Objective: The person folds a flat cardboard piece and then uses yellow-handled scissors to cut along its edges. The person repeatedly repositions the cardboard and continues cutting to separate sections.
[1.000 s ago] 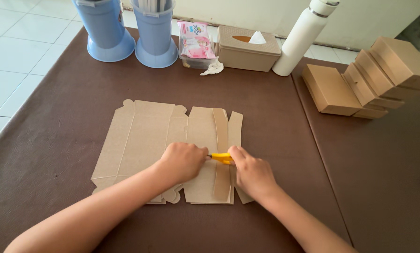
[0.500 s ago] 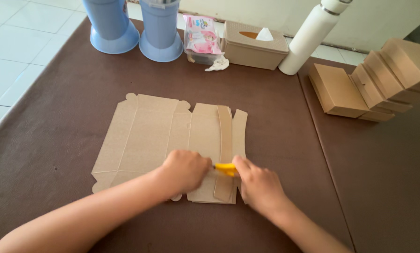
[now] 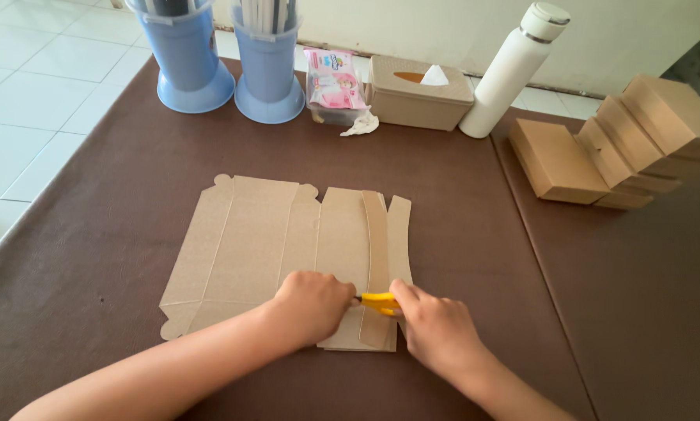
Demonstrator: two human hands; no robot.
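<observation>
Both hands pressed on flat cardboard blank (image 3: 287,249), yellow tool (image 3: 379,302) between them.

Left hand (image 3: 312,306) clenched, right hand (image 3: 435,327) curled, each grip closed on one end of yellow tool at blank's near edge. Blank flat on brown worktop (image 3: 92,234). Right of blank: stacked cardboard boxes (image 3: 623,148). Beyond blank: tissue box (image 3: 418,92), pink packet (image 3: 333,74), white bottle (image 3: 510,70), two blue holders (image 3: 225,54).

A home packing table: brown mat (image 3: 92,234), stacked cardboard boxes (image 3: 623,148), tissue box (image 3: 420,97), tiled floor (image 3: 22,117).
</observation>
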